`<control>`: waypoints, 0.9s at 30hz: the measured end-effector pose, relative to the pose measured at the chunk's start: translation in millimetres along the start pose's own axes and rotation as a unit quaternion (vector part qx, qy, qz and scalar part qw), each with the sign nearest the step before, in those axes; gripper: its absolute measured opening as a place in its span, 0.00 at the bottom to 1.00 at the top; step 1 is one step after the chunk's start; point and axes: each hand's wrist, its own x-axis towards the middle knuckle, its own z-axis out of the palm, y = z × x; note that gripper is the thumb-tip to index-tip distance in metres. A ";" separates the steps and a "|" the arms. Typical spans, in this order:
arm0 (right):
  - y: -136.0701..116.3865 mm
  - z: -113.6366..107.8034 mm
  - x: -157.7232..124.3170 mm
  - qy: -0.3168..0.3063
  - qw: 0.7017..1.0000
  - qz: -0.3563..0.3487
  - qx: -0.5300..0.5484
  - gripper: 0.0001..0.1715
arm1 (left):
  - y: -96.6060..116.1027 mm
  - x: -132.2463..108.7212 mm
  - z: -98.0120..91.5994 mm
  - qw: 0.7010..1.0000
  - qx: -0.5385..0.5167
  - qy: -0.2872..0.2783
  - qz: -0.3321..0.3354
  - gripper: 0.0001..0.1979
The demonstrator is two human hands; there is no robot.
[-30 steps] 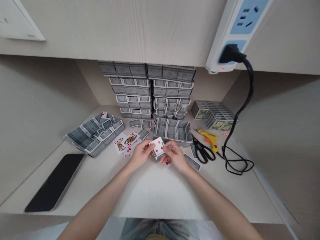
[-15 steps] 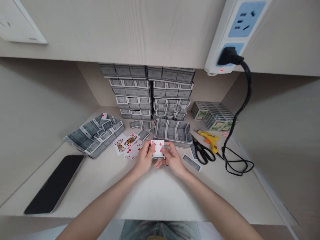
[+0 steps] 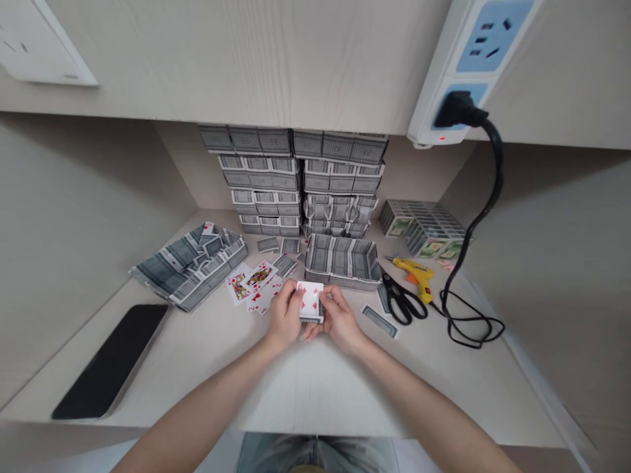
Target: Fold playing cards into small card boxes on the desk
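Note:
Between both hands is a playing card [image 3: 309,299], a six of diamonds with its face up. A strip of grey patterned back shows along its near edge and at its right side. My left hand [image 3: 286,311] is closed on the card's left side, thumb on the face. My right hand [image 3: 339,316] pinches the right side, with some fingers curled underneath; what they touch below is hidden. Just beyond the hands stands an open box made of grey-backed cards [image 3: 340,257]. Loose face-up cards [image 3: 253,284] lie to the left of my left hand.
Behind rise stacked card boxes [image 3: 300,174]. At left are a card-filled tray [image 3: 190,266] and a black phone [image 3: 112,361]. Black scissors [image 3: 405,303], a yellow glue gun [image 3: 417,274] and its black cable [image 3: 473,332] lie right. A power strip [image 3: 463,72] hangs above; wrapped decks [image 3: 428,226] stand at back right.
The card has come slightly down and towards me, and more grey back shows at its right edge. Both hands keep hold of it. The whole view has shifted slightly.

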 end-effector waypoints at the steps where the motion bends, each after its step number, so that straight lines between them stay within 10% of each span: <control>1: -0.1 -0.2 -0.1 0.000 1.000 0.001 -0.004 0.16 | 0.0 0.1 -0.2 1.000 0.000 0.000 0.000 0.09; 27: -4.0 0.5 -4.2 -0.012 1.000 -0.003 -0.014 0.13 | 0.6 1.1 -1.9 0.999 -0.032 -0.009 0.005 0.06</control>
